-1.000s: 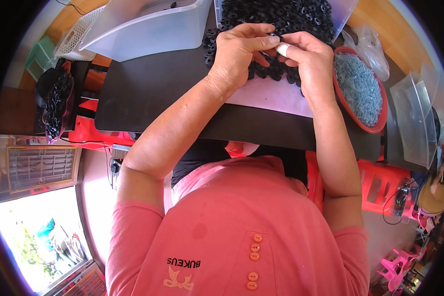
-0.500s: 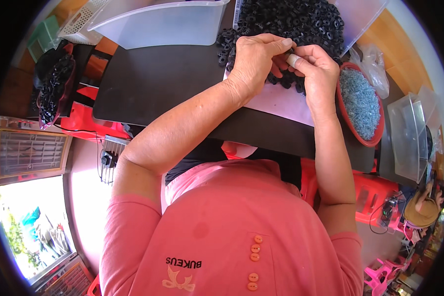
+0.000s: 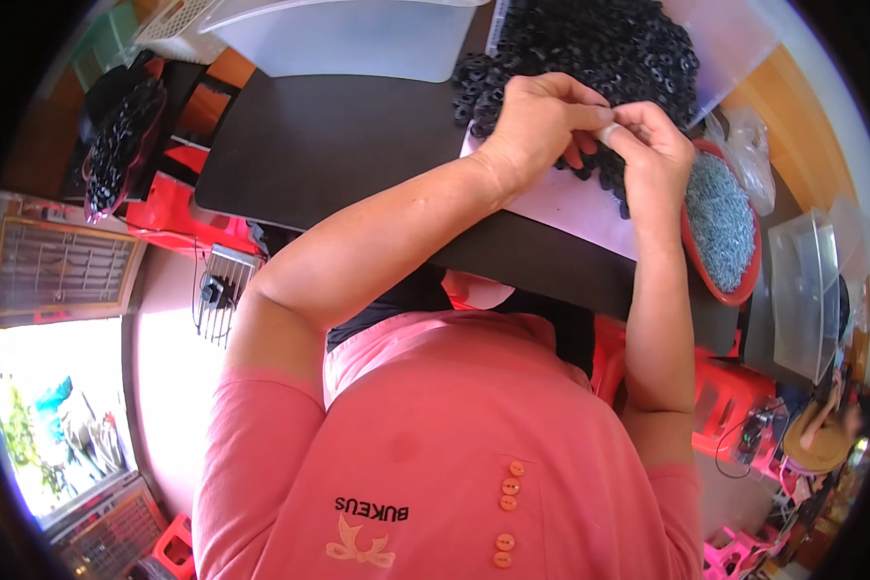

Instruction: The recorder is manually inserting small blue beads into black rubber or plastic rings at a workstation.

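A worker's left hand (image 3: 543,130) and right hand (image 3: 659,153) met, fingertips pinched together, above a table (image 3: 358,145); whether they gripped anything could not be told. Black parts (image 3: 599,53) lay heaped at the hands' 12 o'clock, reaching beneath them; a red bowl (image 3: 723,293) of blue bits (image 3: 720,217) sat at the right hand's 4 o'clock.

Pink shirt (image 3: 435,416): we see one short row of dark capital letters (image 3: 371,508), upside down to us, at the lower middle of the frame.
Bow emblem (image 3: 360,554): we find this pale mark on the same shirt, just below the letters in the frame.
Right edge: what stands there is too blurred for us to read.
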Available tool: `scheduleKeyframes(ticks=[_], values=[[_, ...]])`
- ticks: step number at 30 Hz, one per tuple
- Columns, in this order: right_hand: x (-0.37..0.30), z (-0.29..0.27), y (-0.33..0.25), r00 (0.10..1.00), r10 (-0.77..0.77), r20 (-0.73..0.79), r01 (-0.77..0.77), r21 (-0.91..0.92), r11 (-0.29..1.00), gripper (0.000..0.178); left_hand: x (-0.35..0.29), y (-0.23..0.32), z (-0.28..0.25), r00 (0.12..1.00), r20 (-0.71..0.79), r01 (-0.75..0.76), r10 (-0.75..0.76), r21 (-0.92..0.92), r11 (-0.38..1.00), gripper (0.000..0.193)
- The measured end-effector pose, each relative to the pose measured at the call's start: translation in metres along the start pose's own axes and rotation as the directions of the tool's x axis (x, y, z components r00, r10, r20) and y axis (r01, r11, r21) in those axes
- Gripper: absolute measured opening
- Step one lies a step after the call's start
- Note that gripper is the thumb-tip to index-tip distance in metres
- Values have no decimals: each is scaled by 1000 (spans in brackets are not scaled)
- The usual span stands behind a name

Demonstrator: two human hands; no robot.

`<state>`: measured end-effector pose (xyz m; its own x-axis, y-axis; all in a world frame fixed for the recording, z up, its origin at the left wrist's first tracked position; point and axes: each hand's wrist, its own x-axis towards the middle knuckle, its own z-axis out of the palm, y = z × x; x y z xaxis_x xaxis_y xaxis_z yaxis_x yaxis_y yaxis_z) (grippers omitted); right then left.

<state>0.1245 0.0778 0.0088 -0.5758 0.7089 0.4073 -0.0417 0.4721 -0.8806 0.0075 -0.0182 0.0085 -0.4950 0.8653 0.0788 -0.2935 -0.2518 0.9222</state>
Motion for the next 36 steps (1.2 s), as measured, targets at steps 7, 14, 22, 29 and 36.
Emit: scheduleKeyframes(ticks=[7, 14, 22, 29, 36], values=[[20, -29, -27, 999, 37, -2, -37, -8, 999, 18, -2, -4, -1, 963, 226, 123, -145, 109, 986, 15], [45, -18, -8, 965, 37, 260, 22, -219, 975, 17, -19, -14, 12, 687, 661, 181, -300, 243, 953, 16], [59, 0, 4, 892, -126, 434, 298, -356, 885, 17, -25, -19, 13, 530, 747, 164, -402, 374, 913, 14], [53, 19, -4, 743, -222, 632, 562, -409, 719, 20, -26, -15, 13, 517, 744, 127, -423, 422, 898, 16], [59, 8, 11, 716, -285, 637, 689, -579, 437, 22, -27, -14, 13, 520, 732, 144, -440, 433, 890, 17]])
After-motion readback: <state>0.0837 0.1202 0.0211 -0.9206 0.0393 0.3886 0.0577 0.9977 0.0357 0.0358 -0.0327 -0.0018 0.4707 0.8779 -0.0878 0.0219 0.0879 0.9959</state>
